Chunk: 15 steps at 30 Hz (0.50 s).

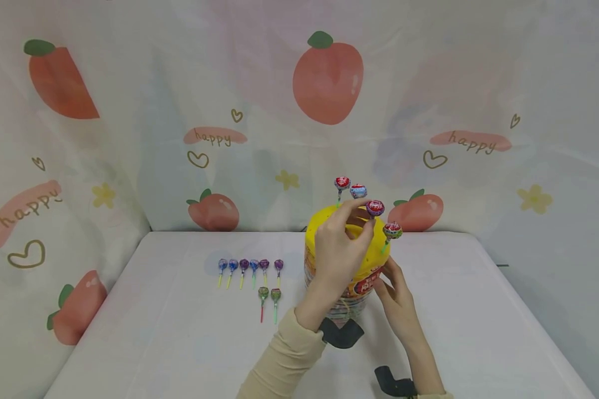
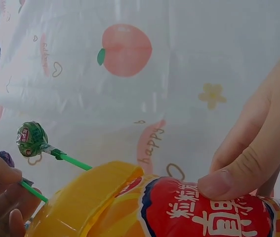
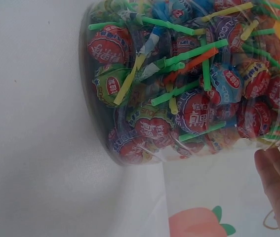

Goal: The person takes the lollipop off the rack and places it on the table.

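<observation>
A large clear jar [image 3: 174,89] of wrapped lollipops stands on the table with a yellow lid [image 1: 324,221] on top. Above the lid my left hand [image 1: 336,252] pinches a purple lollipop [image 1: 375,208]; its green stick [image 2: 33,191] meets the lid, and I cannot tell how deep. Upright in the lid are a red lollipop [image 1: 341,182], a light-blue lollipop [image 1: 358,191] and a green lollipop [image 1: 392,230]. Against the jar's right side, my right hand [image 1: 399,305] holds the jar, thumb on the red label [image 2: 199,212] and fingers round the side.
Left of the jar, a row of blue and purple lollipops [image 1: 243,266] lies on the white table [image 1: 169,332]. Below that row lie two green lollipops [image 1: 263,293]. A fruit-printed curtain [image 1: 269,83] hangs behind the table and along its sides.
</observation>
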Each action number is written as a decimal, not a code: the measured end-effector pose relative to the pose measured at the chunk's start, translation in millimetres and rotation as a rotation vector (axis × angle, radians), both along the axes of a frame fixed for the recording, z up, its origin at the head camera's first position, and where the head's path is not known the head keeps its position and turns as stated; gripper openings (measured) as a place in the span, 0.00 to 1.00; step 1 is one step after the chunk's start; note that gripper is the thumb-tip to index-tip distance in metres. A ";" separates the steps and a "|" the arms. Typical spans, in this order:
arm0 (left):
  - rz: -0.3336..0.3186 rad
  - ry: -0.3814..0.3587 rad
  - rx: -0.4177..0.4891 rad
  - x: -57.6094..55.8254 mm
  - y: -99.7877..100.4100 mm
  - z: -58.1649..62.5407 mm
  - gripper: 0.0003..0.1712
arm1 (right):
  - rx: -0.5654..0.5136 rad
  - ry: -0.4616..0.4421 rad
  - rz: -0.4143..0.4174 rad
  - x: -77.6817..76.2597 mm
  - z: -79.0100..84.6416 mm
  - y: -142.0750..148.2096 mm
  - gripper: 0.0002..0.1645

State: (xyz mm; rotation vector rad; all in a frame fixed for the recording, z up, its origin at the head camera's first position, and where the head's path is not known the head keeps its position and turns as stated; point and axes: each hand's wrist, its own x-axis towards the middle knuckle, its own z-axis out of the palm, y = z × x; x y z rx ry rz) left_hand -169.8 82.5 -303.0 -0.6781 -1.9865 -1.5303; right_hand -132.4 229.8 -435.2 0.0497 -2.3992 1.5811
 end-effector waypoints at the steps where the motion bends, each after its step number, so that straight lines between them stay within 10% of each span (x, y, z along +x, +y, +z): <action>1: -0.002 0.003 0.004 -0.1 -0.2 0.6 0.18 | -0.003 0.001 0.000 0.0 0.2 -0.2 0.36; 15: -0.040 -0.013 0.145 11.5 -16.8 2.9 0.17 | 0.017 -0.002 -0.010 -0.3 -0.8 0.0 0.36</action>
